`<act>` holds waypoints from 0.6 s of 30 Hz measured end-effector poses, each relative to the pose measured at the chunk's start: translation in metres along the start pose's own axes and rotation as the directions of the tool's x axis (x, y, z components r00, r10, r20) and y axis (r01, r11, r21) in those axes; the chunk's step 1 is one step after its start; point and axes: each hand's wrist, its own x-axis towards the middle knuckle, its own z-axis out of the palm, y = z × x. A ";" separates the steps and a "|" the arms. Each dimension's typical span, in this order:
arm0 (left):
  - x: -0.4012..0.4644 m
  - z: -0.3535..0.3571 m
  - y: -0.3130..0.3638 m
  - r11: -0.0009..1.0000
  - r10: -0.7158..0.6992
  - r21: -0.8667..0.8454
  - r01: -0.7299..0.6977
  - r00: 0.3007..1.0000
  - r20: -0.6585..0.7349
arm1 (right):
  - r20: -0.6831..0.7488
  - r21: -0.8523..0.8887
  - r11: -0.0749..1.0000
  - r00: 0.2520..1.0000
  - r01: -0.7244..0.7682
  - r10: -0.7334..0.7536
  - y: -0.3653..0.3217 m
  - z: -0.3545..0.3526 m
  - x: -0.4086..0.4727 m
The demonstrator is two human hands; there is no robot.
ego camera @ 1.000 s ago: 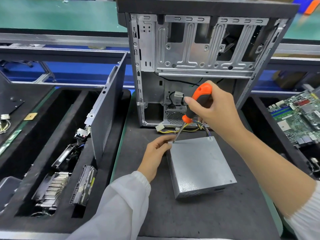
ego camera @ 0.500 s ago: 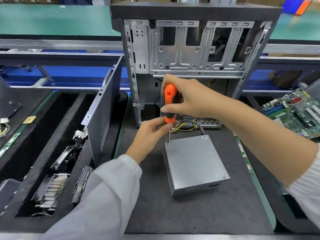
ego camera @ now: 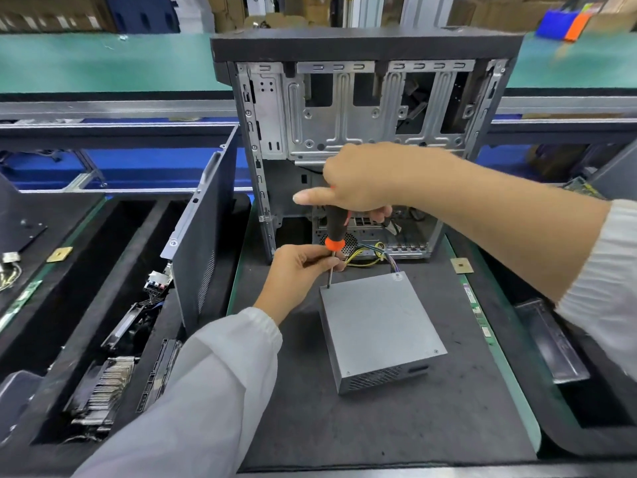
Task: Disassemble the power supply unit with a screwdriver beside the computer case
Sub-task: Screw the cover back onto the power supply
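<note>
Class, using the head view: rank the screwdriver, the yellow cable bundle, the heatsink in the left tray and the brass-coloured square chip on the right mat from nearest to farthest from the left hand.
1. Screwdriver: its shaft is pinched by the left hand.
2. Yellow cable bundle: just right, at the case opening.
3. Brass-coloured square chip: farther right.
4. Heatsink: low in the left tray.

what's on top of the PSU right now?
Only the screwdriver tip, upright on the far-left corner of the power supply unit; corner screws show elsewhere on the lid. The screw under the tip is hidden. Right hand grips the handle, left hand pinches the shaft.
</note>
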 end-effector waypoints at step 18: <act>0.009 -0.011 -0.007 0.979 0.039 -0.201 -0.017 0.993 0.109 | 0.096 -0.097 0.994 0.995 0.045 -0.036 -0.012 -0.009 0.007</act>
